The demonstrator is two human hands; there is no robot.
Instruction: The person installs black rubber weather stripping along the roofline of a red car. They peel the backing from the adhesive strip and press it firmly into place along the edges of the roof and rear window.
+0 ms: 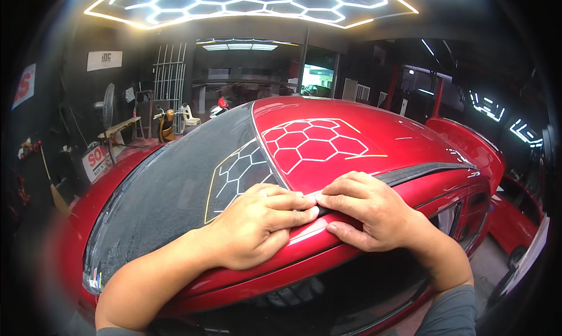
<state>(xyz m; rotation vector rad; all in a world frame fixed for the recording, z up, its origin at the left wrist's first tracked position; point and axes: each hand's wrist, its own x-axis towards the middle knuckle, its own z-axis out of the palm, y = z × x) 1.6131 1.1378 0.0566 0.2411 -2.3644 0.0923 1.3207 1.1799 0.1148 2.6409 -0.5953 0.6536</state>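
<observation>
A: Where is the black strip [421, 171]?

B: Along the near edge of the red car's roof [404, 134], running back from the upper corner of the windshield [158, 189]. A short dark piece shows between the hands.

A: State of the left hand [257, 227]?

B: Half closed, fingers bent and side by side, fingertips at the strip. Whether it pinches the strip or only presses, B cannot tell.

A: And the right hand [369, 213]?

B: Partly open. Fingers curve over the strip, fingertips meeting those of the left; thumb lies apart, lower, on red metal. Firmness of hold: cannot tell.

A: Containers?

B: One, the car's cabin, enclosed by the windshield and a dark side window [263, 304]. Contents too dark to make out.

A: Surroundings?

B: Ceiling light [257, 11] of glowing hexagons, mirrored on roof and windshield. Far left: a fan [109, 104], a wooden bench [120, 127], a white chair [188, 117]. A second red car [512, 219] stands at right.
</observation>
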